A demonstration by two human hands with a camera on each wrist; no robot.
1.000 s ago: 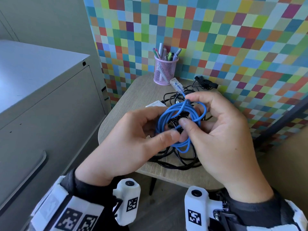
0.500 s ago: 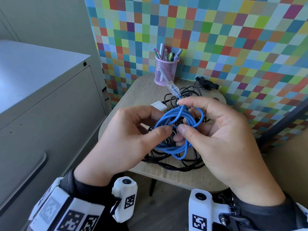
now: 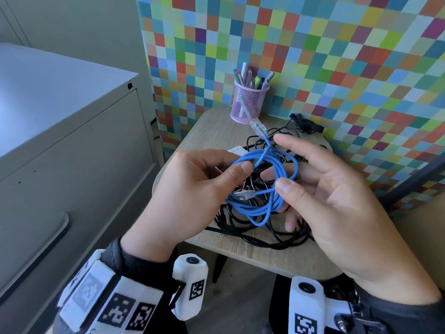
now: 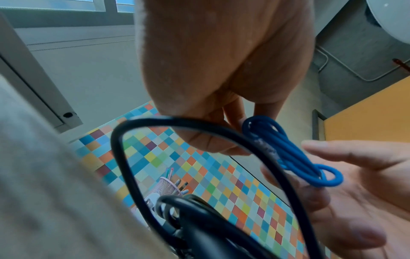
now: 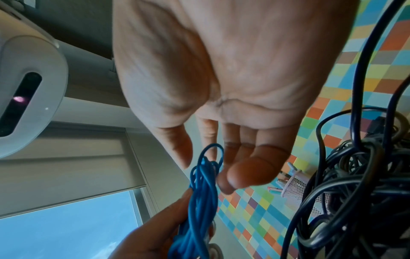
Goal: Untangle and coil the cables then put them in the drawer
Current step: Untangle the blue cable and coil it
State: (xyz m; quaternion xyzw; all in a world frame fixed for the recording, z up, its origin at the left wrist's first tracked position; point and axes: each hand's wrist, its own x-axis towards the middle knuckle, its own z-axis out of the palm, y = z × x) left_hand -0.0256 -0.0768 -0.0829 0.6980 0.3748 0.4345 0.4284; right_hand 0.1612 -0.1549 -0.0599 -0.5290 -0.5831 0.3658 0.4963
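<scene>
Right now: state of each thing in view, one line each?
blue cable: coiled, held above the table
left hand: pinches the coil's left side
right hand: fingers relaxed, thumb touching the coil
black cables: tangled on the table
cabinet drawer: closed
pen cup: upright, holding pens

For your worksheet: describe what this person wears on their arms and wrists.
Both hands, left hand and right hand, are bare. Dark long sleeves reach the wrists. Each wrist carries a white rounded camera housing and white bands printed with black-and-white square marker codes.
</scene>
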